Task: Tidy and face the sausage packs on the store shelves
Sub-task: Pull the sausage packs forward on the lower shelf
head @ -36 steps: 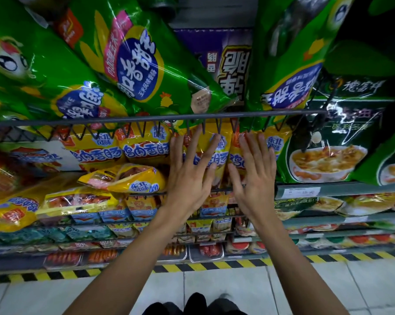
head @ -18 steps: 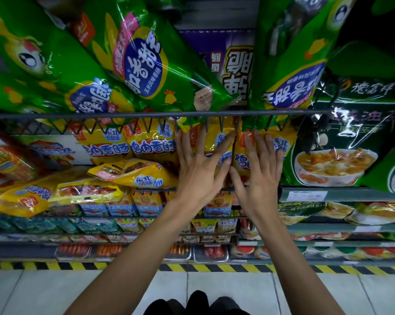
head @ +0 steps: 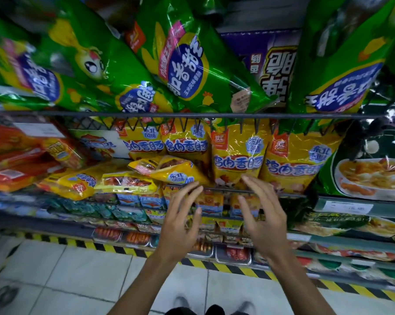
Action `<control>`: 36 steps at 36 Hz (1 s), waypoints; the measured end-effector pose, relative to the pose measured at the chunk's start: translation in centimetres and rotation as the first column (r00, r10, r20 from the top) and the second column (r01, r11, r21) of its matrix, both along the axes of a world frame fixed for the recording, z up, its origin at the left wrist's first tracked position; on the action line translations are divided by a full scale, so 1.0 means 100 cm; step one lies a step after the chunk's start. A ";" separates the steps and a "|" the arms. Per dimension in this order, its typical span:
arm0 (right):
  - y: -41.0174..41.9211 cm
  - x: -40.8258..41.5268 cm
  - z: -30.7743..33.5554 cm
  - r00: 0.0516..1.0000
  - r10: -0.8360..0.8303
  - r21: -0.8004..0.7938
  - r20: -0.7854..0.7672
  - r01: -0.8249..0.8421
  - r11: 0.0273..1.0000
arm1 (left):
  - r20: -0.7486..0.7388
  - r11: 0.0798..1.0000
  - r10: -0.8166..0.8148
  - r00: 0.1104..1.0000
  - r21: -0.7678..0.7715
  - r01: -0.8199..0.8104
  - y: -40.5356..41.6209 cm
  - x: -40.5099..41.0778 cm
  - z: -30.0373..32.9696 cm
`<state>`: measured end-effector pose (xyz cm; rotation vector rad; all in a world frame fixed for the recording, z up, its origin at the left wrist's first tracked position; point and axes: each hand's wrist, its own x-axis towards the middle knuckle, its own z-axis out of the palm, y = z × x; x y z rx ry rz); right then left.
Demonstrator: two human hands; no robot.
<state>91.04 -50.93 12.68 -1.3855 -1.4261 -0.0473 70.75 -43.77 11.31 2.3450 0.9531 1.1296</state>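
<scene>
Clearly my left hand point(head: 180, 226) and right hand point(head: 263, 223) hover empty, fingers spread, below the yellow sausage packs point(head: 237, 160) at the wire shelf's point(head: 192, 115) front edge; slick, soft film, so I'd pinch lower corners.

Floor: pale grey square tiles point(head: 82, 276), thin dark grout lines. Black-and-yellow hazard stripe point(head: 114, 248) runs along the base of the shelving. Tiered metal store shelves point(head: 342, 202) with a dark wire front rail point(head: 55, 113). Dim lighting.
</scene>
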 end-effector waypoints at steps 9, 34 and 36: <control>0.033 -0.063 0.014 0.970 0.156 -0.343 -0.189 -0.214 0.915 | -0.047 0.864 0.198 0.979 -0.463 -0.198 0.008 -0.046 0.001; 0.072 -0.092 0.021 0.913 -0.271 -0.262 -0.304 0.194 0.945 | -0.032 0.906 -0.096 0.995 -0.417 0.074 0.050 -0.084 0.012; 0.069 -0.098 0.022 0.919 -0.262 -0.228 -0.296 0.199 0.953 | -0.024 0.902 -0.102 0.995 -0.424 0.082 0.050 -0.085 0.013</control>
